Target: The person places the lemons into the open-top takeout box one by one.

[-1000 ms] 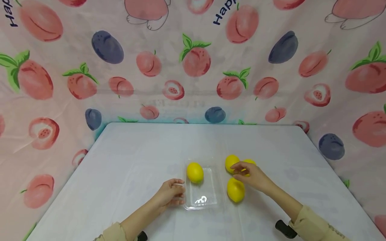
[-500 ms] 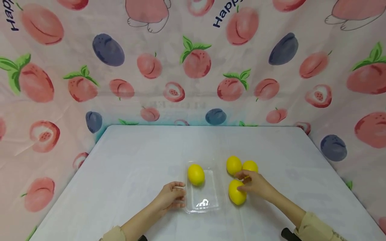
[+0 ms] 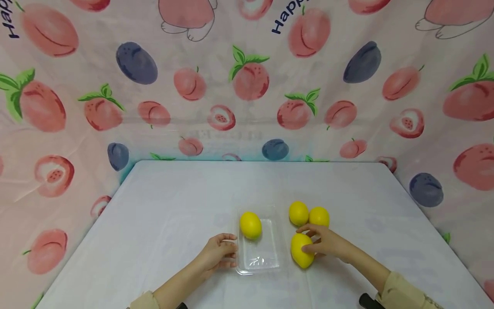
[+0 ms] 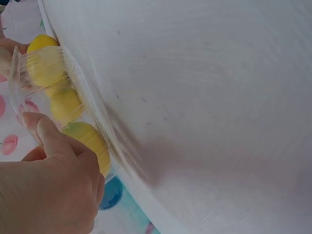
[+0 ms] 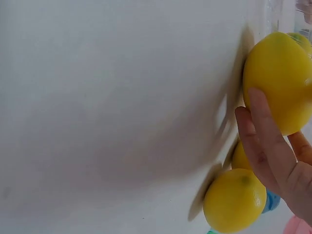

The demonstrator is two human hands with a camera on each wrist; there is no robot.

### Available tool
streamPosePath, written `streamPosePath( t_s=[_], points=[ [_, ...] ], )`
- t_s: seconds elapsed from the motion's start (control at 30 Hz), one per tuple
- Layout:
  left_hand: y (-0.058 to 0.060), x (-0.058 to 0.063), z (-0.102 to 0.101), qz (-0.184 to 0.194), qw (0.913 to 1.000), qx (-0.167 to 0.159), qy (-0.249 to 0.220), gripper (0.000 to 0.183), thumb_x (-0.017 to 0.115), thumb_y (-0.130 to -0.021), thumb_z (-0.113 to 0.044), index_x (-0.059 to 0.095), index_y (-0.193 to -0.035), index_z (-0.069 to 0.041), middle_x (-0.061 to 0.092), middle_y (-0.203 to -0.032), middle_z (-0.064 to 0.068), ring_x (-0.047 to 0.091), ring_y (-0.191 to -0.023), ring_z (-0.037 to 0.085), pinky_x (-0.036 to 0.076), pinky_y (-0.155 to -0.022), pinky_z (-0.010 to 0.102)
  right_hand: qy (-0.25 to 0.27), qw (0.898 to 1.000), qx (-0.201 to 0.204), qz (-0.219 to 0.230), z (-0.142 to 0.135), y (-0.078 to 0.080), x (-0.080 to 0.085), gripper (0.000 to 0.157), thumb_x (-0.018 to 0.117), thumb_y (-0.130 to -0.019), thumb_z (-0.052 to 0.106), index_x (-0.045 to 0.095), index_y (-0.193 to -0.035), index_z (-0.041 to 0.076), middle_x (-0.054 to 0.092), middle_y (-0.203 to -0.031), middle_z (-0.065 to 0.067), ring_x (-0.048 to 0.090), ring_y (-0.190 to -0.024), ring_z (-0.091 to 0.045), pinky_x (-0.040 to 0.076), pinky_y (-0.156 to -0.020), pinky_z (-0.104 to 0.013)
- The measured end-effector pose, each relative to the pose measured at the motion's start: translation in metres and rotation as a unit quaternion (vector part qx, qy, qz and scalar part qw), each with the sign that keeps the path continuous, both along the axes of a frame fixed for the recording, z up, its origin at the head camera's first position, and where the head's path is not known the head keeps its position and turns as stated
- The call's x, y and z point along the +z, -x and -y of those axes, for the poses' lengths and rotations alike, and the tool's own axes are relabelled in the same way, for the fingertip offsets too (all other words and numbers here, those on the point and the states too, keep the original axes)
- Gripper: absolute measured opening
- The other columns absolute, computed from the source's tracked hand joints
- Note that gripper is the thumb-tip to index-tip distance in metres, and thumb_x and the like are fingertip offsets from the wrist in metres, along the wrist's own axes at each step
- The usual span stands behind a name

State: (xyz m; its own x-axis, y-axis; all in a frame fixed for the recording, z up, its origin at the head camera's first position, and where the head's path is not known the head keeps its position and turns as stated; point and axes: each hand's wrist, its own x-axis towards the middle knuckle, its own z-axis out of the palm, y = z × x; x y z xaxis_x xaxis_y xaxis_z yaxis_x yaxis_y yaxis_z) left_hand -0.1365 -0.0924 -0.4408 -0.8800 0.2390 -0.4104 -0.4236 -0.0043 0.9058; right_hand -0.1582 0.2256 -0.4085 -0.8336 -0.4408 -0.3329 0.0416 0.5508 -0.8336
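A clear plastic box (image 3: pixel 259 257) stands mid-table with one lemon (image 3: pixel 251 225) in its far left part. My left hand (image 3: pixel 217 253) holds the box by its left side; in the left wrist view the fingers (image 4: pixel 46 129) lie curled at the clear wall. Right of the box, my right hand (image 3: pixel 326 242) grips the nearest loose lemon (image 3: pixel 300 253), thumb on its near side and fingers round its far side. The right wrist view shows fingers (image 5: pixel 265 124) against this lemon (image 5: pixel 278 73). Behind it sit two more lemons, one at left (image 3: pixel 299 213) and one at right (image 3: pixel 319 215).
A white cloth covers the table (image 3: pixel 185 189). Behind and beside it hangs a curtain (image 3: pixel 247 124) printed with peaches. A dark strap end (image 3: pixel 369 301) shows by the right sleeve (image 3: pixel 405 292).
My right hand has come down and nearer from above the lemon group and now grips the nearest lemon, which tilts slightly. The left hand stays at the box.
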Motion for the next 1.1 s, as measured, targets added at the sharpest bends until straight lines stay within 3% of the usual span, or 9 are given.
streamPosePath(
  t_s=[0.17, 0.53, 1.1],
  points=[
    [0.0, -0.002, 0.0, 0.003, 1.0, -0.002, 0.0, 0.037, 0.055, -0.089, -0.003, 0.043, -0.123, 0.004, 0.053, -0.084, -0.001, 0.053, -0.07, 0.01, 0.057, -0.061, 0.023, 0.011, 1.0, -0.007, 0.022, 0.002, 0.0, -0.004, 0.05, 0.069, -0.085, 0.018, 0.049, -0.128, 0.004, 0.044, -0.125, -0.029, 0.056, -0.093, -0.023, 0.058, -0.07, -0.037],
    [0.0, -0.002, -0.001, 0.002, 1.0, -0.002, -0.002, 0.036, 0.056, -0.089, -0.003, 0.043, -0.122, 0.004, 0.054, -0.084, -0.001, 0.053, -0.071, 0.01, 0.058, -0.062, 0.024, 0.016, 1.0, -0.015, -0.002, 0.002, -0.003, -0.006, 0.049, 0.068, -0.083, 0.014, 0.05, -0.127, 0.003, 0.045, -0.125, -0.03, 0.056, -0.085, -0.022, 0.055, -0.067, -0.034],
    [0.0, 0.004, -0.001, 0.007, 1.0, 0.007, 0.0, 0.036, 0.056, -0.088, -0.003, 0.044, -0.122, 0.003, 0.054, -0.084, -0.001, 0.054, -0.071, 0.01, 0.058, -0.062, 0.023, 0.024, 0.999, -0.038, -0.029, 0.001, 0.004, 0.004, 0.053, 0.067, -0.085, 0.016, 0.048, -0.131, 0.001, 0.045, -0.125, -0.027, 0.055, -0.098, -0.027, 0.058, -0.072, -0.036]
  ],
)
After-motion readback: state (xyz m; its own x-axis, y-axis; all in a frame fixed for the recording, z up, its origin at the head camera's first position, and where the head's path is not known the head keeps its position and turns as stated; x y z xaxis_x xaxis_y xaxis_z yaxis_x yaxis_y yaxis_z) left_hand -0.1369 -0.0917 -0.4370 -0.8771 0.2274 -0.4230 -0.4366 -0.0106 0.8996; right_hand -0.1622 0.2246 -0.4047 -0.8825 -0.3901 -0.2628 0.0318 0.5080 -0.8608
